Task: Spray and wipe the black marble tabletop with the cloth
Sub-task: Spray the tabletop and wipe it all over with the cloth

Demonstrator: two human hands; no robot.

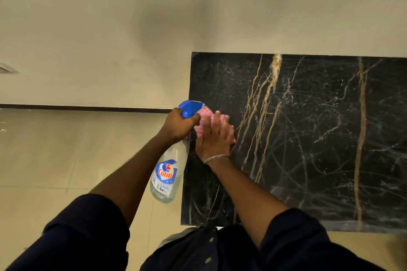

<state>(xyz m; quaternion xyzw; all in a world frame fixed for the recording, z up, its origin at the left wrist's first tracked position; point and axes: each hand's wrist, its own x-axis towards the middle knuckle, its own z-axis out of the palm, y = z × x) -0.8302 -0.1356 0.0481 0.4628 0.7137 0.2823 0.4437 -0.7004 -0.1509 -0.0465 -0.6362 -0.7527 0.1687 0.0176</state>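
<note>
The black marble tabletop (308, 138) with gold and white veins fills the right half of the view. A pink cloth (204, 117) lies at its left edge. My right hand (214, 136) presses flat on the cloth, fingers straight, with a metal bangle on the wrist. My left hand (179, 124) grips the neck of a clear spray bottle (168, 174) with a blue trigger head and a "Colin" label. The bottle hangs just off the table's left edge, over the floor.
A cream wall (110, 28) rises behind the table, with a dark skirting strip (83, 108) at its foot. Pale floor tiles (55, 160) lie to the left. The table's left edge and front edge are close to my body.
</note>
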